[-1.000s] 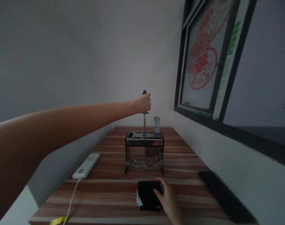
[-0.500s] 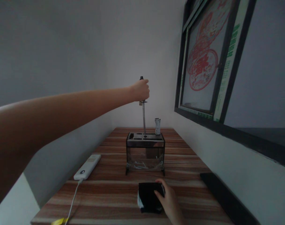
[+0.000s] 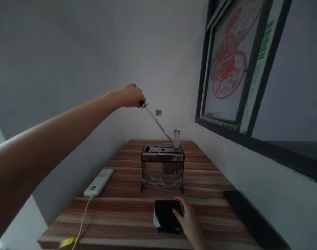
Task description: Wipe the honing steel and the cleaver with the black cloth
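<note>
My left hand [image 3: 128,96] is closed round the dark handle of a thin steel rod [image 3: 158,124], held in the air and slanting down to the right above a clear knife holder [image 3: 163,169]. The rod's tip is near the holder's back right corner, close to a small silver can [image 3: 176,138]. My right hand [image 3: 190,222] rests on a small black box [image 3: 165,215] on the wooden table [image 3: 122,211] in front of the holder, fingers laid over its right side.
A white power bank [image 3: 98,182] with a cable lies at the left of the table. A flat black slab [image 3: 252,218] lies along the right edge by the wall. A dark-framed window [image 3: 233,69] with red paper-cut is up right.
My left hand has lifted the rod straight up out of the holder's slot, then swung the handle to the left so the rod now slants. My right hand stays on the black box.
</note>
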The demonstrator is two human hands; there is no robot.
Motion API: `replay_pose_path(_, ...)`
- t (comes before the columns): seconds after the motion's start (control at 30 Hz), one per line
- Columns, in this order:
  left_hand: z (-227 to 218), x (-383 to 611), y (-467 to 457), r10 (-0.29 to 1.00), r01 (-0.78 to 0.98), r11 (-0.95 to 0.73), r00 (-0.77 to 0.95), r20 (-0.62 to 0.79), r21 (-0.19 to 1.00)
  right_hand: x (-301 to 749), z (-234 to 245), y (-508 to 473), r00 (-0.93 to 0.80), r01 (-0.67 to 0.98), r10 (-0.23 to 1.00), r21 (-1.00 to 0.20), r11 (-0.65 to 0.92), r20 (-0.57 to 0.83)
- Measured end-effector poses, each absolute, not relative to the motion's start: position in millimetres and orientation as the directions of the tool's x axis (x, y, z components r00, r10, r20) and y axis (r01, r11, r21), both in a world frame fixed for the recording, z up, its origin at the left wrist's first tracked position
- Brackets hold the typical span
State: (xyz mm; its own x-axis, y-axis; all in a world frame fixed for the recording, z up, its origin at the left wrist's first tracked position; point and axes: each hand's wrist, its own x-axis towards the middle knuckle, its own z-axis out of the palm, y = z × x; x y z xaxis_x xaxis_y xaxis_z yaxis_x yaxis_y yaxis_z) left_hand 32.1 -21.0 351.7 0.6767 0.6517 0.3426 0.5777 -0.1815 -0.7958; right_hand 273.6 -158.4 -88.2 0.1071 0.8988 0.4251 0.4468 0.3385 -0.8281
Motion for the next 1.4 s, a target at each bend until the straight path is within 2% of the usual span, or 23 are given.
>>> replay_pose_path(0.1, 316, 12, -24, 0.675, 0.683, -0.210, 0.619, 0.402, -0.700, 274, -88, -159, 0.109, 0.455, 0.906, -0.831, 0.320, 0.408)
replay_pose_path(0.2, 269, -2, -41, 0.716, 0.815, -0.216, 0.506, 0.481, -0.538, 274, -87, -159, 0.107, 0.471, 0.913, -0.829, 0.302, 0.393)
replay_pose_path(0.3, 220, -11, -65, 0.779, 0.902, -0.264, 0.409, 0.476, -0.342, 275, -87, -160, 0.105, 0.475, 0.914, -0.827, 0.300, 0.392)
replay_pose_path(0.43, 162, -12, -100, 0.872, 0.950, -0.308, 0.303, 0.384, -0.049, 275, -86, -161, 0.121, 0.475, 0.920, -0.836, 0.275, 0.372)
replay_pose_path(0.5, 134, -5, -118, 0.894, 0.923, -0.365, 0.311, 0.323, 0.121, 275, -85, -162, 0.120, 0.477, 0.920, -0.834, 0.275, 0.372)
replay_pose_path(0.6, 92, 11, -148, 0.897, 0.869, -0.387, 0.277, 0.343, 0.308, 275, -84, -162, 0.108, 0.480, 0.925, -0.834, 0.272, 0.364)
replay_pose_path(0.7, 53, 28, -174, 0.920, 0.736, -0.391, 0.288, 0.267, 0.553, 276, -83, -162, 0.087, 0.490, 0.932, -0.829, 0.268, 0.352)
replay_pose_path(0.77, 31, 35, -186, 0.926, 0.646, -0.375, 0.298, 0.232, 0.665, 276, -81, -162, 0.080, 0.483, 0.932, -0.832, 0.275, 0.354)
replay_pose_path(0.93, -3, 38, -203, 0.936, 0.554, -0.351, 0.233, 0.265, 0.755, 276, -76, -164, 0.056, 0.473, 0.950, -0.847, 0.245, 0.307)
replay_pose_path(1.1, -28, 51, -219, 0.960, 0.369, -0.163, 0.273, 0.061, 0.915, 275, -72, -166, 0.061, 0.527, 0.943, -0.813, 0.249, 0.328)
replay_pose_path(1.3, -52, 74, -229, 0.973, 0.314, -0.159, 0.212, 0.094, 0.936, 275, -67, -168, 0.010, 0.475, 0.918, -0.810, 0.344, 0.396)
replay_pose_path(1.4, -59, 79, -234, 0.973, 0.245, -0.116, 0.223, 0.060, 0.963, 276, -67, -168, 0.025, 0.433, 0.891, -0.809, 0.399, 0.453)
